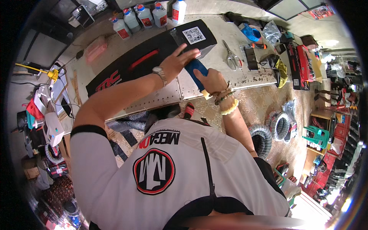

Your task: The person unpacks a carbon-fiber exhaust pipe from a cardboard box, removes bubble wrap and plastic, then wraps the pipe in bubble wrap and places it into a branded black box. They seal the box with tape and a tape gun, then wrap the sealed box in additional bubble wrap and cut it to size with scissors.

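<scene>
A long black box with red markings and a white printed label lies on the worktable in front of me. My left hand, a watch on its wrist, lies on the box's near right end, fingers stretched out and apart. My right hand, with bracelets on its wrist, is closed around a flat, oblong blue thing beside the box's end and the table's near edge. A pale yellow bit shows at the blue thing's lower end; its kind is not clear.
Scissors lie right of the box, near a dark flat piece and a blue tape dispenser. Several bottles stand behind. A red and black box sits at the right end. Wrapped tyres stand on the floor.
</scene>
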Tool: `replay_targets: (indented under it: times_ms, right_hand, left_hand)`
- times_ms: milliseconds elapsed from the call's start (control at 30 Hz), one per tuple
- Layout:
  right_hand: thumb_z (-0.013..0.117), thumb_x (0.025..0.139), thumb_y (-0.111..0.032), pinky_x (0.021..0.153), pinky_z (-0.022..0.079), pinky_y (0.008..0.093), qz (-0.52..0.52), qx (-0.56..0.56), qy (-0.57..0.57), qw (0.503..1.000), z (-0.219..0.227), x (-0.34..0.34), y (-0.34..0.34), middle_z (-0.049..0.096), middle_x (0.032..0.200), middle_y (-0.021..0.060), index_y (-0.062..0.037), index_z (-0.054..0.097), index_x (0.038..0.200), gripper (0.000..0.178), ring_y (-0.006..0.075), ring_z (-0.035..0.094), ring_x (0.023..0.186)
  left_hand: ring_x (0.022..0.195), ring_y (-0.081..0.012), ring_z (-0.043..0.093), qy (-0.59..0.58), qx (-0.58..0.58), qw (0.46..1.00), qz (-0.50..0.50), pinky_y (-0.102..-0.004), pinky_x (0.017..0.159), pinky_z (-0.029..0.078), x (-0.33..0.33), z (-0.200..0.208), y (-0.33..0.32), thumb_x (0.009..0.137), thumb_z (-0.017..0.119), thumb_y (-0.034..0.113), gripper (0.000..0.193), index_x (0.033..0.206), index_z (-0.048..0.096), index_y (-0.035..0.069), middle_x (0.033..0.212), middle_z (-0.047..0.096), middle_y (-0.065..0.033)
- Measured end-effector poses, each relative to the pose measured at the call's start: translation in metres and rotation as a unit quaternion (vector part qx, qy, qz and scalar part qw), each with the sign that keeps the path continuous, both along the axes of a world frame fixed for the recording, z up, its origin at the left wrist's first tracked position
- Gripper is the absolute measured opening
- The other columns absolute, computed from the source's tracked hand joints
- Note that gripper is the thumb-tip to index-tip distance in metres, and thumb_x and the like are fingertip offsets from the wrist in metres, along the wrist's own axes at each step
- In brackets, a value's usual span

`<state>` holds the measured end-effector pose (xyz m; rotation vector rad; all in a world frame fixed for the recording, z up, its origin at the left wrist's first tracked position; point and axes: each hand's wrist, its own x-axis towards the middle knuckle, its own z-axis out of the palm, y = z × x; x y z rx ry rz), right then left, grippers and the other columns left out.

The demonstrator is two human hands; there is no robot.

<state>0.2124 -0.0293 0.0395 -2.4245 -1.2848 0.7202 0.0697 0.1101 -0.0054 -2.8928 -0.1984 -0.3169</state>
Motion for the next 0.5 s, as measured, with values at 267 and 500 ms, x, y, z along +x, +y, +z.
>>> replay_targets:
  times_ms: [267, 500]
  right_hand:
    - [0.058, 0.083, -0.053, 0.072, 0.052, 0.0458, 0.154, -0.166, -0.077, 0.971, -0.052, -0.011, -0.034, 0.067, 0.085, 0.0206, -0.0024, 0.067, 0.092, 0.052, 0.0362, 0.067, 0.081]
    - [0.069, 0.081, -0.039, 0.065, 0.05, 0.0381, 0.121, 0.087, 0.107, 0.983, 0.025, -0.01, -0.112, 0.064, 0.076, 0.0211, 0.0047, 0.061, 0.099, 0.048, 0.0315, 0.065, 0.07]
  left_hand:
    - [0.132, -0.0205, 0.041, -0.048, -0.034, 0.998, -0.023, -0.0323, 0.111, 0.031, 0.012, -0.086, -0.022, 0.093, 0.052, 0.031, 0.067, 0.144, 0.023, -0.003, 0.144, 0.037, -0.0168]
    - [0.096, -0.0162, 0.061, 0.007, -0.958, 0.207, 0.2, -0.0321, 0.087, 0.05, -0.024, -0.026, -0.065, 0.09, 0.063, 0.04, 0.052, 0.126, 0.053, 0.003, 0.103, 0.064, -0.0054]
